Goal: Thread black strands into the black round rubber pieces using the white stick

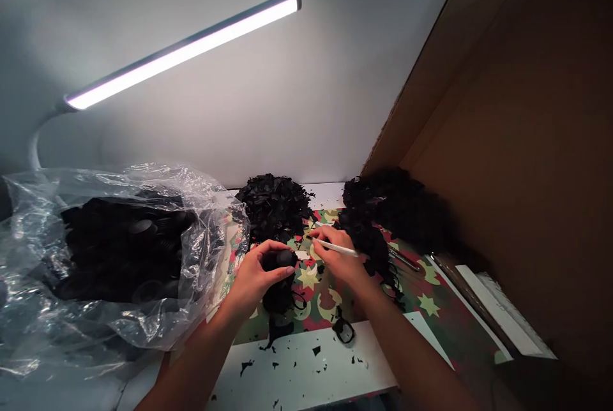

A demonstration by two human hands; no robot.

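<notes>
My left hand (259, 272) has its thumb and fingers closed around a small black rounded part (284, 259), which looks like rubber or plastic. Its far side is hidden by the fingers. In my right hand (337, 258), a slim white pen-shaped tool (341, 248) with a dark tip is pinched like a pencil. The tip points left toward the black part, with a gap between them. Beneath the left hand lie black scraps (278, 299), and a black ring-shaped offcut (343, 329) rests near the right forearm.
An open clear plastic bag (201, 270) of black round parts stands at left. Black scraps (275, 203) are heaped at the back, with another dark pile (397, 207) at right. A metal tool (405, 259) lies beside it. A cardboard wall (517, 143) bounds the right; a lit lamp (186, 47) hangs above.
</notes>
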